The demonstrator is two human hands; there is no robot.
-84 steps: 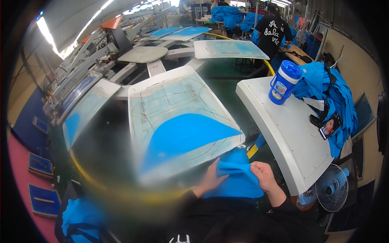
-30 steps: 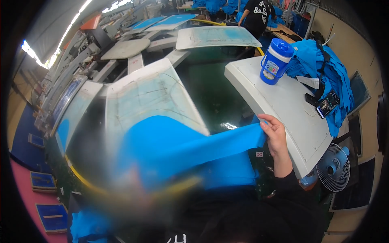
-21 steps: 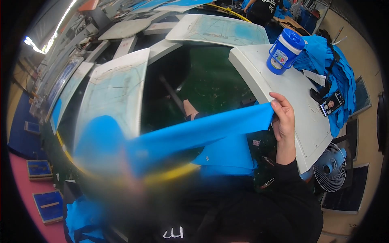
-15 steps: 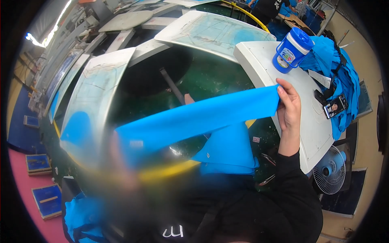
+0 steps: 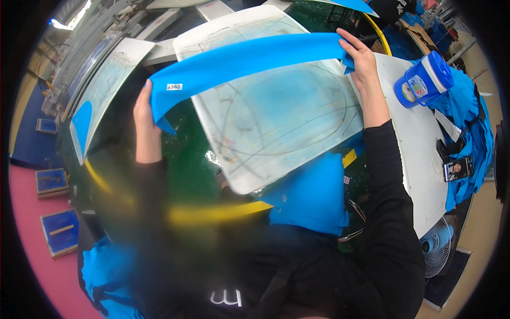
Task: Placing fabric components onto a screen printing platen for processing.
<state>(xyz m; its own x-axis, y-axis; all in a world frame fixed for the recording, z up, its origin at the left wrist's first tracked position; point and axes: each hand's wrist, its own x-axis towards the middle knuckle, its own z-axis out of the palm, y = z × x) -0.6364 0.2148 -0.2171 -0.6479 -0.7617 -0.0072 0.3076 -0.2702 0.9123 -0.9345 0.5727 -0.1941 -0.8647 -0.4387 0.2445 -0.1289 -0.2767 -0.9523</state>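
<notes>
A long blue fabric piece (image 5: 239, 59) is stretched between my hands, bowed upward in the middle, with a small white label near its left end. My left hand (image 5: 143, 109) pinches the left end, where a corner hangs down. At the far right end my right hand (image 5: 362, 58) grips the cloth between thumb and fingers. Behind and below the fabric lies a white board (image 5: 297, 106) with a pale blue stained middle and rounded corners. Whether the cloth touches the board's far part I cannot tell.
More blue fabric (image 5: 313, 196) lies in my lap. On the right, a white table (image 5: 419, 159) bears a blue jug (image 5: 423, 80), a phone (image 5: 458, 169) and heaped blue cloth (image 5: 470, 101). Another board (image 5: 114, 80) with a blue piece stands left. A fan (image 5: 438, 247) is low right.
Both hands have moved up and away from me with the fabric, the left one most. The stained board has come round in front of me, under the cloth.
</notes>
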